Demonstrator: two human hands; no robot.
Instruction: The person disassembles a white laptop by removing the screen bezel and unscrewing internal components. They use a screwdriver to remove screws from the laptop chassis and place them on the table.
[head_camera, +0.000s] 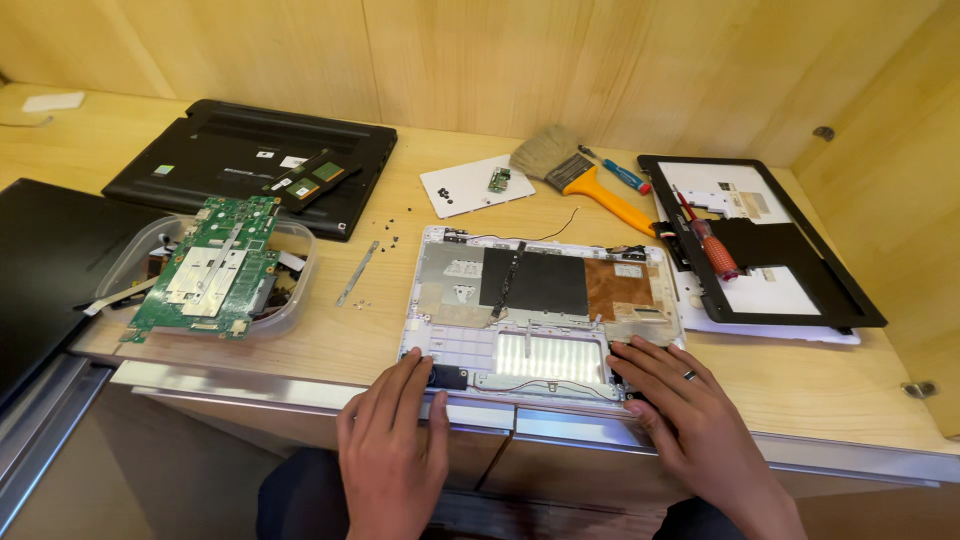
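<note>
An opened white laptop base (540, 290) lies on the wooden table (380, 330), its inside showing a black sheet, a copper patch and a shiny metal plate. My left hand (393, 440) rests on its near left corner, fingertips on a small black part (447, 377). On the near right corner my right hand (690, 420), with a ring, presses fingers spread on another black part. Neither hand holds a tool.
A green circuit board (210, 270) lies over a clear plastic tub (295, 290) at left. Behind it a black laptop (250, 160); a white plate with screws (470, 185), a brush (575, 170), a red screwdriver (715, 245) on a black frame (800, 250). Loose screws (385, 228) near a metal strip.
</note>
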